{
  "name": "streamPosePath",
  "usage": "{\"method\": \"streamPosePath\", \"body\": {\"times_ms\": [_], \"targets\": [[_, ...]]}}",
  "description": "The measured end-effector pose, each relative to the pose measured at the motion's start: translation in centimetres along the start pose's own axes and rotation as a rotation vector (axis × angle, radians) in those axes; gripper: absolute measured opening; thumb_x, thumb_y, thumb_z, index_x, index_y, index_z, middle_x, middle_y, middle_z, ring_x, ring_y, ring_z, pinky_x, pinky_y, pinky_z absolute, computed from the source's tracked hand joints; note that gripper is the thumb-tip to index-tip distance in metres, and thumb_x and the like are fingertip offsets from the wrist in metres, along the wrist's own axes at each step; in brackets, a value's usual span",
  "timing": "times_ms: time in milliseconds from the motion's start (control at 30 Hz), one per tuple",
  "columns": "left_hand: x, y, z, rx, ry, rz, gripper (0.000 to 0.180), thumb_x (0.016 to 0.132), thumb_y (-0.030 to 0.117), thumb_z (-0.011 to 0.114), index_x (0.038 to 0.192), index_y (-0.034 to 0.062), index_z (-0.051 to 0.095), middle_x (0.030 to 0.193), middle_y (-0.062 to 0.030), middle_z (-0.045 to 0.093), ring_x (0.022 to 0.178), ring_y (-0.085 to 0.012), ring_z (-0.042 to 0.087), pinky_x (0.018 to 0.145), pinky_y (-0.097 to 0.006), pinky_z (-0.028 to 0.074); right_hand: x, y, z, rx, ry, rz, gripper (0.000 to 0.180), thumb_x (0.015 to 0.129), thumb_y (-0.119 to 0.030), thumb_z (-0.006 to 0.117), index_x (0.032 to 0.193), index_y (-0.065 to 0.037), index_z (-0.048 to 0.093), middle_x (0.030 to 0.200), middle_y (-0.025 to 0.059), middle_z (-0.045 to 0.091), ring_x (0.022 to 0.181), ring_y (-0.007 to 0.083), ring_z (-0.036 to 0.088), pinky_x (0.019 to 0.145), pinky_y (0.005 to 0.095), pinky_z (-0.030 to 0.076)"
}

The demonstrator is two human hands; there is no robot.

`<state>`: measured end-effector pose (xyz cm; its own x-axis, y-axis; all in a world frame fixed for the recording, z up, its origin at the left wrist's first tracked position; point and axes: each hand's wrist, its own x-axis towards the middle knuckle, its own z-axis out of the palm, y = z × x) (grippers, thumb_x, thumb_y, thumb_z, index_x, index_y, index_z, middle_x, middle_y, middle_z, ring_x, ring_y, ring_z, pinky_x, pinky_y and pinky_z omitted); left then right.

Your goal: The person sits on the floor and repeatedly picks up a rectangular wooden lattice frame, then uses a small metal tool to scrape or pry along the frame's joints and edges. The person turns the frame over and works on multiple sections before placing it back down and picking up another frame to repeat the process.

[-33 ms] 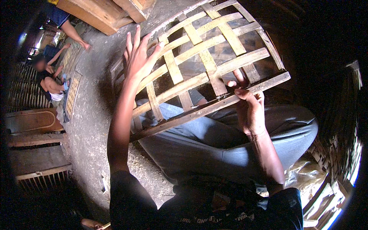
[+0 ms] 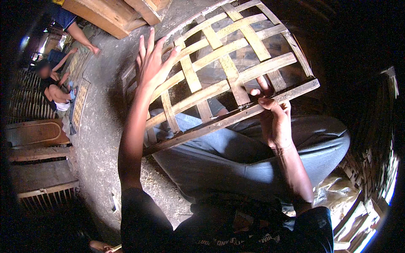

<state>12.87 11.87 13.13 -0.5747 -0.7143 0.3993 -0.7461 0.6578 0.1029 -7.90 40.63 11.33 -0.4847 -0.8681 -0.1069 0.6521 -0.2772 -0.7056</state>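
Observation:
Above my crossed legs (image 2: 249, 152) sits an openwork basket-like piece (image 2: 230, 67), woven from wide, pale flat strips that look like bamboo. It is tilted, and a straight, dark wooden rail (image 2: 202, 130) runs along its near edge. My left hand (image 2: 152, 63) lies against its left side, fingers spread, without gripping it. On the near rail, toward its right end, my right hand (image 2: 274, 116) is closed, the thumb on the rail's face and some fingers showing behind through the gaps. Part of the far inside is in shadow.
Thick wooden pieces (image 2: 101, 17) lie on the floor ahead. A seated person (image 2: 55, 86) and another person's bare leg (image 2: 82, 38) are at the far left, beside a woven panel (image 2: 80, 105). Wooden boards (image 2: 38, 175) stand at left. Crumpled clear plastic (image 2: 337, 192) lies at lower right.

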Motion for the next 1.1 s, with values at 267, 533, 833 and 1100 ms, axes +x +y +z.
{"method": "streamPosePath", "body": {"times_ms": [267, 533, 833, 1100], "targets": [[1.1, -0.8, 0.6, -0.124, -0.007, 0.008, 0.068, 0.093, 0.064, 0.054, 0.147, 0.0236, 0.047, 0.168, -0.0072, 0.011, 0.154, -0.0373, 0.003, 0.119, -0.063, 0.011, 0.3, -0.2, 0.1, -0.003, -0.034, -0.034, 0.038, 0.084, 0.001, 0.061, 0.121, 0.006, 0.064, 0.137, 0.0129, 0.062, 0.104, 0.0195, 0.064, 0.102, 0.0378, 0.045], [2.2, -2.2, 1.9, -0.34, -0.053, -0.02, 0.059, 0.095, 0.058, 0.055, 0.146, 0.0313, 0.048, 0.169, -0.0035, 0.009, 0.155, -0.0353, -0.001, 0.119, -0.063, 0.005, 0.5, 0.1, -0.1, 0.016, -0.028, -0.035, 0.034, 0.084, 0.0, 0.061, 0.117, 0.004, 0.066, 0.139, 0.0138, 0.06, 0.106, 0.0202, 0.064, 0.102, 0.0381, 0.045], [3.4, -1.1, 1.3, -0.266, -0.083, 0.041, 0.059, 0.094, 0.06, 0.055, 0.146, 0.0331, 0.048, 0.169, -0.002, 0.008, 0.155, -0.0351, -0.004, 0.119, -0.063, 0.003, 0.3, -0.3, 0.4, 0.027, -0.036, -0.05, 0.022, 0.083, 0.001, 0.061, 0.103, 0.0, 0.07, 0.138, 0.0149, 0.061, 0.105, 0.0213, 0.065, 0.102, 0.038, 0.045], [4.1, 0.2, 0.5, -0.129, -0.027, 0.163, 0.062, 0.093, 0.06, 0.058, 0.145, 0.0293, 0.051, 0.169, -0.0069, 0.01, 0.154, -0.0377, -0.001, 0.118, -0.065, 0.001, 0.3, -0.3, 0.4, 0.018, -0.01, -0.041, 0.017, 0.082, 0.003, 0.059, 0.094, 0.001, 0.07, 0.137, 0.0155, 0.061, 0.105, 0.022, 0.066, 0.103, 0.0385, 0.046]]}}
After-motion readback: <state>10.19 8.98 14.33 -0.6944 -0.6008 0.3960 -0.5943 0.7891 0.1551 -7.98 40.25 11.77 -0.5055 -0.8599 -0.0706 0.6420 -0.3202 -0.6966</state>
